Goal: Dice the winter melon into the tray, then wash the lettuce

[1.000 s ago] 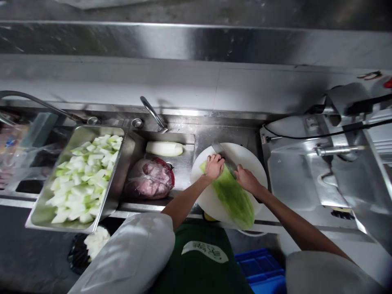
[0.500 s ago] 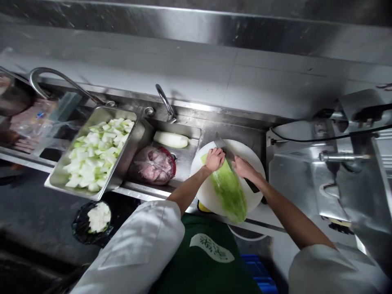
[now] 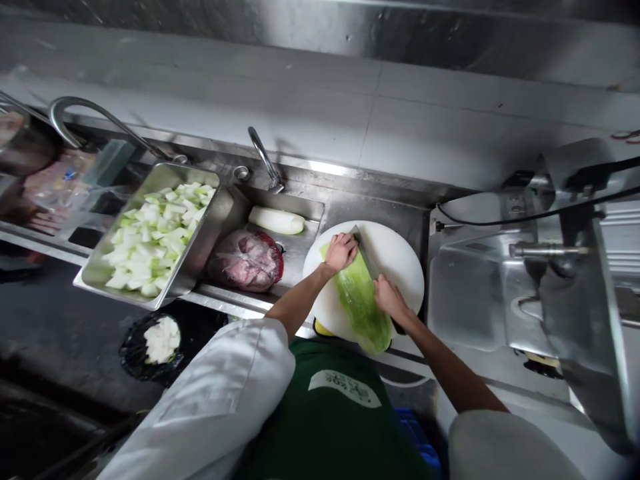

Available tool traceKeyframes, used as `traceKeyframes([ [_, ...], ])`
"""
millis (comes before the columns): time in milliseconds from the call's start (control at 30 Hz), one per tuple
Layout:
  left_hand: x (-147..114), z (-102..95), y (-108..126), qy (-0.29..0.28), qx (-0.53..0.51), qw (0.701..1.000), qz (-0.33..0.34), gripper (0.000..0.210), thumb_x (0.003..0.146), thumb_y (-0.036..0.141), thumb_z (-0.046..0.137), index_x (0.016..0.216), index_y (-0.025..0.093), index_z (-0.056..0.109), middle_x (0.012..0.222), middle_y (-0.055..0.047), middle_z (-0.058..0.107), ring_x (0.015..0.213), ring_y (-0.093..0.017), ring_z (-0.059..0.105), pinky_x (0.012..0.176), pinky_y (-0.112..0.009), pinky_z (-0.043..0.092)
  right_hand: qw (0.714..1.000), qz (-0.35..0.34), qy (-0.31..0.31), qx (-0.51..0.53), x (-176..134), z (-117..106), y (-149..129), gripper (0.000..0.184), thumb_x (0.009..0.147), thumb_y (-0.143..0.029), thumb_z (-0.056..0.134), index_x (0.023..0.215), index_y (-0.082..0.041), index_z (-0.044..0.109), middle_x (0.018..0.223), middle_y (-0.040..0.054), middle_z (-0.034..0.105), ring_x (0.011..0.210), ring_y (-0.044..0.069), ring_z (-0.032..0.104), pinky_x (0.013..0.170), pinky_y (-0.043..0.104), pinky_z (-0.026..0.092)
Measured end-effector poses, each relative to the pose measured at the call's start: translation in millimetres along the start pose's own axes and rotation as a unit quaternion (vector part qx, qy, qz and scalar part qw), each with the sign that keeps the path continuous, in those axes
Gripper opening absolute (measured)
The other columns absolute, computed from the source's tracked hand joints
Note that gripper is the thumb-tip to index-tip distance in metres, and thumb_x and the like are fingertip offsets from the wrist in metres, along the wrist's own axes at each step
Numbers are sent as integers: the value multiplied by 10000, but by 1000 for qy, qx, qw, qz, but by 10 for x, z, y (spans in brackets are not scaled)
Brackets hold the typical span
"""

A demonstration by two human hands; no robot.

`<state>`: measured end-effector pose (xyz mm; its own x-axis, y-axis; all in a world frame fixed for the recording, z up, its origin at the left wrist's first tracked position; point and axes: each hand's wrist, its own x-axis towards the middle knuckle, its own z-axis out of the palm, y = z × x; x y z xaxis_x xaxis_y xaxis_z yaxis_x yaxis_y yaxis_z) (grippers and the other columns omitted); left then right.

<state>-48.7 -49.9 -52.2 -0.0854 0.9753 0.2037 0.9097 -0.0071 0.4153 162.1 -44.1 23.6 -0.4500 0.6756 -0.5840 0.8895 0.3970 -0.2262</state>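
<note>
A long, peeled green gourd (image 3: 361, 303) lies lengthwise on a round white cutting board (image 3: 405, 257), its near end reaching the board's front edge. My left hand (image 3: 341, 251) grips the gourd's far end, fingers curled over it. In my right hand (image 3: 390, 295) is a kitchen knife (image 3: 369, 260), fingers closed around it. The blade lies along the gourd's right side, its tip close to my left fingers. Part of the dark handle shows below my right hand. Whether the edge is in the flesh, I cannot tell.
Left of the board, a sink (image 3: 305, 248) holds a white peeled gourd (image 3: 277, 220) and bagged meat (image 3: 247, 260). A steel pan (image 3: 170, 300) of gourd chunks (image 3: 157, 240) sits farther left. Below it is a black-lined bin (image 3: 131, 347). A steel machine (image 3: 465, 293) stands on the right.
The knife has shifted from lying across the gourd's far end to running along its right side. My right hand has moved closer against the gourd. The view has shifted slightly.
</note>
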Motion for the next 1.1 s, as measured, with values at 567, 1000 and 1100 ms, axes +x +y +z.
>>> traceKeyframes([
  [567,-26,32,-15,13,-16,999,-24,208,999,237,514,1004,197,718,1132,-116,681,1091,-291,528,923,-463,388,999,32,-19,19,-909,677,704,181,1101,-223,356,1151,-117,495,858,117,703,769,207,649,642,280,259],
  [1000,-168,1,-144,-3,-35,999,-12,228,989,211,468,1010,217,695,1138,-122,653,1081,-279,532,938,-478,400,998,24,14,-47,-713,-66,25,262,1110,-253,302,1216,-135,511,950,165,744,927,275,743,718,306,388],
  [1100,-170,10,-153,-7,-37,999,-2,231,995,204,458,977,217,688,1109,-111,653,1057,-268,532,932,-459,402,998,8,10,-63,-611,-119,-118,276,1108,-246,282,1232,-126,496,957,170,751,932,278,747,719,306,403],
])
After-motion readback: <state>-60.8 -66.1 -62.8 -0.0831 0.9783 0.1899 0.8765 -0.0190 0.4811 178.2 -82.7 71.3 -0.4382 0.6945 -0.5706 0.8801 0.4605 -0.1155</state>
